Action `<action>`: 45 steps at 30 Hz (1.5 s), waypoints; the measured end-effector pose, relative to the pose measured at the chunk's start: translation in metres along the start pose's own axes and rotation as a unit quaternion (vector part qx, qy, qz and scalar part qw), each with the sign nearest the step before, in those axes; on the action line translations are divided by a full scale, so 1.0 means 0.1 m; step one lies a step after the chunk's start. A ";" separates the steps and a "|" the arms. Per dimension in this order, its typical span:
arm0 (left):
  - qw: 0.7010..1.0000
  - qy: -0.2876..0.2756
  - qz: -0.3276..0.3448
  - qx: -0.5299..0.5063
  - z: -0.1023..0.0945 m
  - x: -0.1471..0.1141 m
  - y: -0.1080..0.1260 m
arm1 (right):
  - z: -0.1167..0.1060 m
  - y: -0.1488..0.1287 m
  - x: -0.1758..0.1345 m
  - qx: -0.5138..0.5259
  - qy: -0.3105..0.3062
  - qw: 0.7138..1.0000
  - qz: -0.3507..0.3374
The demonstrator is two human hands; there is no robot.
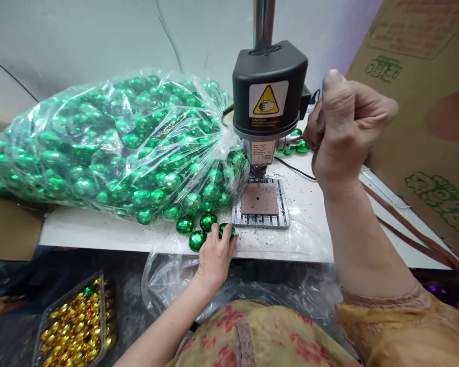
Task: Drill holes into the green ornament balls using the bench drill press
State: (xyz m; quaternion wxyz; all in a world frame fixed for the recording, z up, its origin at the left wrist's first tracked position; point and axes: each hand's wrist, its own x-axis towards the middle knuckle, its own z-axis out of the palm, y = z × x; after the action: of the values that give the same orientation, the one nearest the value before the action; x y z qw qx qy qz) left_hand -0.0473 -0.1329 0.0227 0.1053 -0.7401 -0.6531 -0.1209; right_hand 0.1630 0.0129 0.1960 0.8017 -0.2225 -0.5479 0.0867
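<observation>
My left hand [216, 255] has its fingers curled over a shiny green faceted ball [226, 230] at the table's front edge, just left of the drill press base [260, 221]. Three similar loose balls, one of them a green ball [184, 225], lie beside those fingers. Raised at the right, my right hand [342, 120] is closed round the feed handle of a small black drill press [270, 76]. Below the chuck [260, 171] a brownish square plate [265, 200] with a dark hole rests on the grooved base. Dark shavings are scattered over it.
A large clear bag [110, 148] of green balls fills the table's left side. Cardboard boxes, including a tall box [421, 127], stand at both sides. Below left sits a clear tub [103, 316] of gold balls, near another person's hand [2, 306]. Clear plastic [168, 285] hangs off the front edge.
</observation>
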 end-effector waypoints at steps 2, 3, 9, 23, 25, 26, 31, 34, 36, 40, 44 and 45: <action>1.000 0.005 0.011 -0.011 0.03 -0.02 0.00 | 0.00 -0.02 -0.01 -0.003 -0.001 1.000 0.005; 1.000 0.008 0.013 -0.026 0.04 -0.03 -0.01 | 0.00 -0.03 -0.01 0.001 -0.001 1.000 0.005; 0.954 0.027 0.010 -0.297 0.01 0.06 -0.04 | 0.01 -0.03 -0.02 -0.017 0.002 1.000 0.006; 0.697 -0.022 -0.144 -0.702 0.40 1.06 0.28 | 0.01 -0.14 -0.05 -0.022 -0.014 0.999 0.024; 0.709 -0.017 -0.131 -0.692 0.44 1.09 0.27 | 0.00 -0.14 -0.05 -0.031 -0.020 0.999 0.026; 0.713 -0.016 -0.128 -0.689 0.45 1.10 0.27 | 0.00 -0.13 -0.05 -0.036 -0.022 0.999 0.029; 0.730 -0.024 -0.110 -0.674 0.52 1.14 0.26 | 0.00 -0.13 -0.05 -0.051 -0.029 0.998 0.029; 0.740 -0.039 -0.097 -0.664 0.57 1.15 0.26 | 0.01 -0.15 -0.06 -0.042 -0.028 0.998 0.024; 0.756 -0.041 -0.081 -0.648 0.58 1.16 0.27 | 0.01 -0.16 -0.06 -0.047 -0.026 0.998 0.026; 0.814 -0.019 -0.042 -0.579 0.58 1.17 0.31 | 0.01 -0.16 -0.06 -0.047 -0.026 0.998 0.027; 0.832 0.001 -0.021 -0.554 0.54 1.16 0.38 | 0.01 -0.16 -0.04 -0.045 -0.034 0.998 0.028; 0.831 0.003 -0.016 -0.555 0.53 1.16 0.40 | 0.01 -0.16 -0.04 -0.031 -0.033 0.999 0.027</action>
State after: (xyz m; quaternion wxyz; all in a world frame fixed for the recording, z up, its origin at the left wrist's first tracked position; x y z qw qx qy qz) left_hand 0.0081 -0.0119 0.0089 -0.3233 -0.6633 -0.4870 -0.4672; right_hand 0.1587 -0.0021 0.2000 0.7736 -0.2588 -0.5701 0.0983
